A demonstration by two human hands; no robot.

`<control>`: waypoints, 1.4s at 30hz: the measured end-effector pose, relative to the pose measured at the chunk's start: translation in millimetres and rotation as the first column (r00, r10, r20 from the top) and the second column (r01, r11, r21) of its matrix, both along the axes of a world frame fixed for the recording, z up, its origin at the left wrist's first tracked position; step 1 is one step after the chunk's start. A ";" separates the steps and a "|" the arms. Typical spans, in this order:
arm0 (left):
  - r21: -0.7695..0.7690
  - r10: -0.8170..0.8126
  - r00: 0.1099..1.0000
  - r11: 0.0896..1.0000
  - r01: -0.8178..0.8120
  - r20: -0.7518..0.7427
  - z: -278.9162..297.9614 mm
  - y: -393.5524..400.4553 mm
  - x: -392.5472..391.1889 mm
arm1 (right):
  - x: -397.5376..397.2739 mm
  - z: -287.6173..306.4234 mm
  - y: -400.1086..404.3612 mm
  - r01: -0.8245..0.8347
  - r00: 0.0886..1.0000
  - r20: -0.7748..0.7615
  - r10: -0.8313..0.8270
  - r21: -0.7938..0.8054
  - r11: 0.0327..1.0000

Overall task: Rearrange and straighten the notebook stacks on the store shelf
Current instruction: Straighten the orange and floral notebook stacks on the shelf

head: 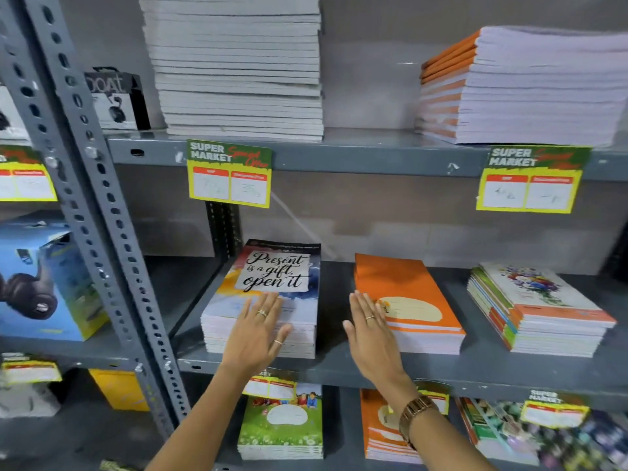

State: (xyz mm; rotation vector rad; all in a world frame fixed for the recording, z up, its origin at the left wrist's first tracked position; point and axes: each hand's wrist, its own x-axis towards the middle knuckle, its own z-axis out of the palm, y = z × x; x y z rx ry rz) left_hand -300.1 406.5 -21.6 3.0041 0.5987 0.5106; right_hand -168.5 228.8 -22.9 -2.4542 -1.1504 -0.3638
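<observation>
Here we face a grey metal shelving unit [373,154], and on its middle shelf [475,368] sit three notebook stacks. The upper shelf carries the biggest loads: a tall grey-edged pile [238,69] and a broad orange-spined pile [523,86], neither of which we are touching. Below, more notebooks lie on the bottom shelf, partly hidden by our arms.

Of the middle three, the floral stack [540,311] at the right is fanned and skewed, well apart from both hands. The orange stack [407,300] sits in the centre, turned at a slant to the shelf edge. The quote-cover stack [268,300] is at the left, and looks fairly square.

We judge these stacks to be heavy as a whole but loose: thin, glossy covers that will slide over one another, so pushing only the top would shear the pile. Better to press on the side edges low down, or clamp a stack from both sides.

Our left hand [258,334] lies flat on the quote-cover stack's top and front edge, fingers spread and straight, grasping nothing. Our right hand [370,331] stands edge-on, fingers together and extended, set against the orange stack's left side near its front corner, also holding nothing; whether the palm fully touches we cannot tell.
</observation>
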 end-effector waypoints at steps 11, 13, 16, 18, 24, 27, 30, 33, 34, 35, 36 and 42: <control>0.013 -0.193 0.979 0.981 0.193 0.060 12.6 -90.5 92.2 | 73.0 -7.7 -89.0 0.089 0.996 0.006 -0.089 -0.075 0.993; -0.027 -0.209 0.977 0.977 0.210 0.032 11.1 -100.1 103.5 | 80.9 -9.9 -95.8 0.086 0.996 0.018 -0.085 -0.108 0.990; -0.043 -0.202 0.979 0.979 0.201 -0.016 6.6 -111.7 119.2 | 92.1 -12.0 -101.2 0.062 0.998 0.002 -0.062 -0.147 0.987; -0.056 -0.187 0.981 0.981 0.184 -0.053 0.6 -116.3 127.6 | 97.6 -9.7 -103.4 0.033 0.999 0.009 -0.032 -0.185 0.982; -0.027 -0.172 0.977 0.985 0.170 -0.125 -3.4 -130.6 137.2 | 110.3 -12.3 -113.1 -0.070 0.984 0.143 0.108 -0.246 0.967; -0.089 -0.139 0.988 0.987 0.132 -0.072 -6.9 -134.2 136.4 | 115.7 -11.6 -115.1 -0.058 0.978 0.177 0.109 -0.271 0.961; -0.150 -0.119 0.990 0.983 0.107 -0.071 -10.1 -138.6 138.0 | 120.4 -13.1 -118.6 -0.064 0.972 0.201 0.120 -0.267 0.962; -0.190 -0.123 0.991 0.975 0.111 -0.055 -13.0 -139.3 138.9 | 125.1 -15.2 -121.9 -0.057 0.959 0.261 0.113 -0.213 0.975; -0.199 -0.124 0.991 0.974 0.112 -0.044 -14.1 -138.1 138.9 | 125.5 -16.3 -121.8 -0.058 0.955 0.276 0.111 -0.194 0.979; -0.208 -0.124 0.992 0.972 0.114 -0.034 -16.1 -136.2 139.3 | 125.4 -17.0 -121.5 -0.056 0.952 0.286 0.108 -0.184 0.981; -0.214 -0.126 0.992 0.970 0.117 -0.029 -17.6 -134.0 139.6 | 125.3 -18.0 -121.0 -0.049 0.950 0.295 0.101 -0.179 0.983; -0.229 -0.140 0.990 0.964 0.137 0.005 -20.0 -131.4 139.6 | 123.3 -24.4 -122.6 -0.042 0.939 0.333 0.091 -0.149 0.988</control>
